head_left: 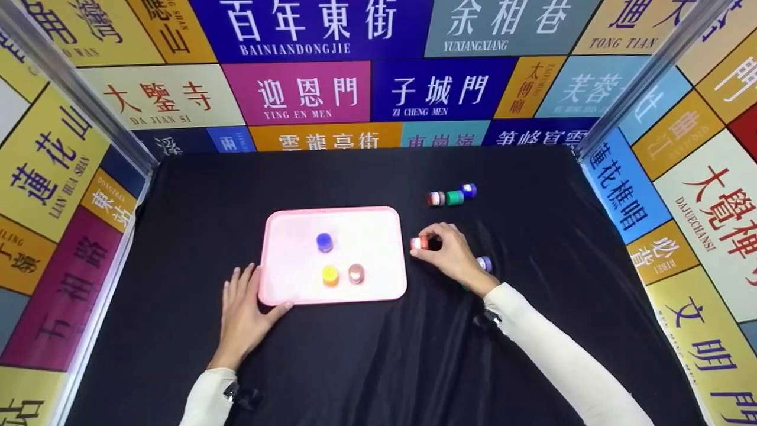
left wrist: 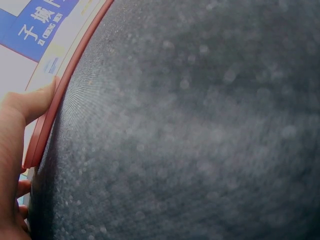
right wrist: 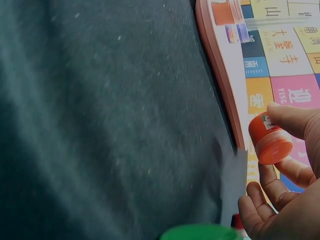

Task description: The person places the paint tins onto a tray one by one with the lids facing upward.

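My right hand (head_left: 449,251) pinches a small orange paint jar (head_left: 419,243) between thumb and fingers, just off the right edge of a pink tray (head_left: 295,228). The right wrist view shows this orange jar (right wrist: 265,131) tilted, lid end downward. On the tray stand a blue-purple jar (head_left: 324,242), a yellow jar (head_left: 330,276) and a brown jar (head_left: 356,273). My left hand (head_left: 242,313) rests against the tray's near left corner, fingers straight along its side and thumb at the near rim. In the left wrist view the thumb (left wrist: 37,102) touches the rim.
A dark red jar (head_left: 436,199), a green jar (head_left: 455,197) and a blue jar (head_left: 468,190) lie to the tray's far right. A purple jar (head_left: 484,263) sits beside my right wrist, with a green one partly hidden there. Black cloth (head_left: 355,367) covers the table; printed panels surround it.
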`<state>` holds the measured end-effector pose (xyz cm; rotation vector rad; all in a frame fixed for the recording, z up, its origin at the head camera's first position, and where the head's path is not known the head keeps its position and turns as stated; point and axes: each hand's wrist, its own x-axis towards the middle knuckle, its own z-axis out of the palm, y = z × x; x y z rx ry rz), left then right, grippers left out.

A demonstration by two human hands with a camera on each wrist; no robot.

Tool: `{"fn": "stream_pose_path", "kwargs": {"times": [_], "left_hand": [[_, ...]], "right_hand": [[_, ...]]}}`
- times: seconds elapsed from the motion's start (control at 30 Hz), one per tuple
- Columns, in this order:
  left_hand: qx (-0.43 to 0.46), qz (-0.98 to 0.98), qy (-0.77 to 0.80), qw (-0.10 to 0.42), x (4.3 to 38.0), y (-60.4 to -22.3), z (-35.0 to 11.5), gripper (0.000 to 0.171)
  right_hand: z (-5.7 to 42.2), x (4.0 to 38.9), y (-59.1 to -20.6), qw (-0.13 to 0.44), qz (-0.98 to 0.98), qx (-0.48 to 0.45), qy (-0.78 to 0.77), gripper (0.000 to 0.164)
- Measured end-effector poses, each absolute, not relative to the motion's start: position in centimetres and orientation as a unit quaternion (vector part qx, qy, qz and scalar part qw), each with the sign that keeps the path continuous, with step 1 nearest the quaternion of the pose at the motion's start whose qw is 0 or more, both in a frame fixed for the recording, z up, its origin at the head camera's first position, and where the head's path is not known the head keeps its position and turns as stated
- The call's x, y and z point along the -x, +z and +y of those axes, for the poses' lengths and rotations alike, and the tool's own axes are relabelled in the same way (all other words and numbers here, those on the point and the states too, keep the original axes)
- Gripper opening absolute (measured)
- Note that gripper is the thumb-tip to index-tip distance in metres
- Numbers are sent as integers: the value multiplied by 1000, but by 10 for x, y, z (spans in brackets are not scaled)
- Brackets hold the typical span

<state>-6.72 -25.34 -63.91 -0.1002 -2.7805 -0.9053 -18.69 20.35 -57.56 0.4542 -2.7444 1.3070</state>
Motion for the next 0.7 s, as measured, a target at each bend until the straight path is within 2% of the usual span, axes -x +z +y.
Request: {"fn": "stream_pose_path", "kwargs": {"times": [0.7], "left_hand": [[29,-948,-304,95,67,-639,-254,109]], "right_hand": [[166,186,-585,-6,-886,-195,420,32]]}}
